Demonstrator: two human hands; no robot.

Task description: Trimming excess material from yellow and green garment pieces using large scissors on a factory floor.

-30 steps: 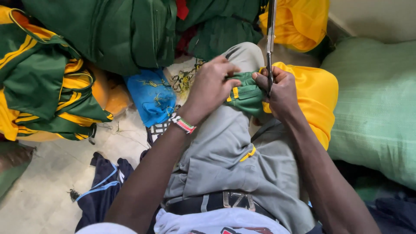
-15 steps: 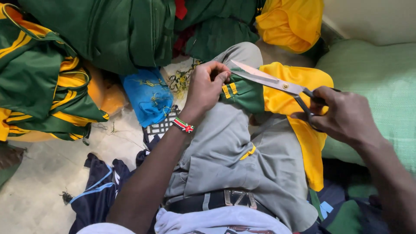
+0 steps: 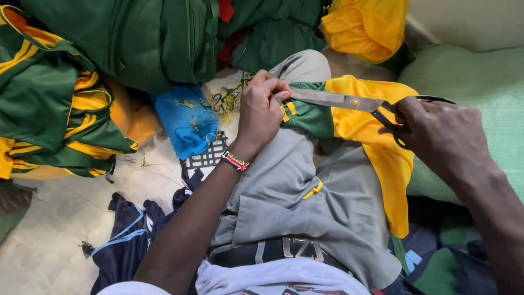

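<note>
Scissors (image 3: 349, 102) lie across my knee over the green-and-yellow garment (image 3: 349, 123); my right hand (image 3: 445, 134) grips their handles, blade tips reaching my left hand (image 3: 262, 109), which pinches the garment's green edge.

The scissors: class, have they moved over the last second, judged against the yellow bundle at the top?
Yes. The scissors swung from upright below the yellow bundle to lying flat, with the right hand drawn out rightward.

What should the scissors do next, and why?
Probably close the scissors gently. Their tip already sits at the green cuff pinched by the left hand, and the right hand grips the handles, so a small snip seems due.
</note>
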